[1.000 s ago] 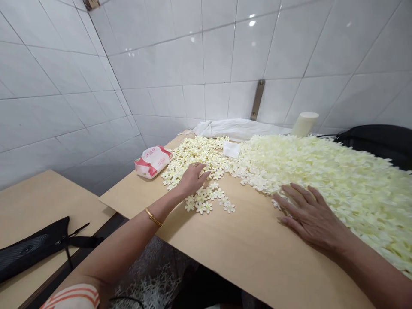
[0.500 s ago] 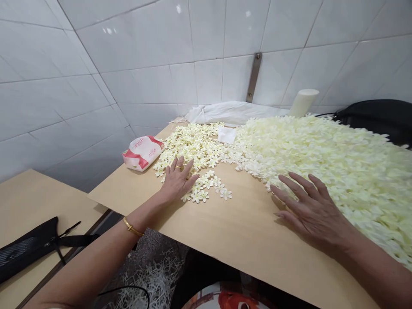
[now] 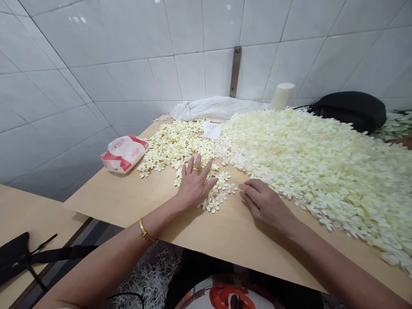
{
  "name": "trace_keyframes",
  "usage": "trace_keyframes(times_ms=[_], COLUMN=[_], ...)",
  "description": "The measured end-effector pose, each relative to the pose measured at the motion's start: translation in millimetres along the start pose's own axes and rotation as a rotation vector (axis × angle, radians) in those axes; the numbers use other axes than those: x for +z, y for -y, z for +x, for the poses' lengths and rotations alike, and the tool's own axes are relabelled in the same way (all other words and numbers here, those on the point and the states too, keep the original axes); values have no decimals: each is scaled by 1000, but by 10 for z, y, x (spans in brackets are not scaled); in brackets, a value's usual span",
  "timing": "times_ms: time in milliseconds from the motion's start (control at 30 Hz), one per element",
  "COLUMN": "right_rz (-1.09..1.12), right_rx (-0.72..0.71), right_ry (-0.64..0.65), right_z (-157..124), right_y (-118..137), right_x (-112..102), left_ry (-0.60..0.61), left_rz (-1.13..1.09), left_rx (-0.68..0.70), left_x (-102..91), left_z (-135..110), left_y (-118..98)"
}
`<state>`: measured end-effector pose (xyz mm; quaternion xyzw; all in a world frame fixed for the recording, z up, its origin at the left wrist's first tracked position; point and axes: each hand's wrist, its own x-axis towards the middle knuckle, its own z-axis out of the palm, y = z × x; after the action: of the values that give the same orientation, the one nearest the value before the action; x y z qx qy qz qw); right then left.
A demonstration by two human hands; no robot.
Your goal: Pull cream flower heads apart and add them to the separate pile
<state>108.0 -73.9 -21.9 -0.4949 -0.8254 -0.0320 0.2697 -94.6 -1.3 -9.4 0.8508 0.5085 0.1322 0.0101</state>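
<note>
My left hand (image 3: 195, 184) lies palm down with its fingers spread over a small group of pale yellow artificial flower heads (image 3: 211, 205) on the table. Just right of that group is my right hand (image 3: 265, 204), its fingers bent and pressed together. Its fingertips come close to a single flower head (image 3: 231, 188); whatever is between them, if anything, is hidden. A looser patch of the same flower heads (image 3: 174, 143) spreads beyond my left hand. Past my right hand rises a large heap of flower heads (image 3: 305, 150).
A red and white tissue pack (image 3: 125, 153) stands at the table's left side. A white tissue (image 3: 211, 130) lies between patch and heap. Behind are a white plastic sheet (image 3: 219, 107), a white cylinder (image 3: 282, 96) and a black bag (image 3: 350, 110) by the tiled wall.
My right hand has moved left from the heap's edge toward the small group, and its fingers have closed together. My left hand has shifted slightly right over the flowers. The view has turned right.
</note>
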Motion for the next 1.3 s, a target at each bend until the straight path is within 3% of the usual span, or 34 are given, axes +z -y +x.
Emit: trace_keyframes(times_ms=[133, 267, 467, 600, 733, 833, 1100, 1300], right_rz=[-20, -48, 11, 95, 213, 217, -71, -323], right_rx=[-15, -51, -25, 54, 187, 208, -7, -73], right_ry=[48, 110, 116, 81, -11, -20, 191, 145], right_z=[54, 82, 41, -16, -35, 5, 92, -131], right_y=[45, 75, 79, 41, -25, -33, 207, 4], right_x=[31, 83, 107, 63, 36, 12, -7, -27], left_ry=[21, 58, 27, -22, -45, -52, -114, -150], left_rz=[-36, 24, 69, 55, 1, -50, -109, -126], left_rx=[184, 340, 298, 346, 365, 334, 339, 335], left_x=[-104, -30, 166, 117, 65, 68, 62, -6], left_z=[-184, -337, -156, -47, -57, -92, -221, -194], left_y=[-9, 17, -85, -160, -174, -159, -61, 4])
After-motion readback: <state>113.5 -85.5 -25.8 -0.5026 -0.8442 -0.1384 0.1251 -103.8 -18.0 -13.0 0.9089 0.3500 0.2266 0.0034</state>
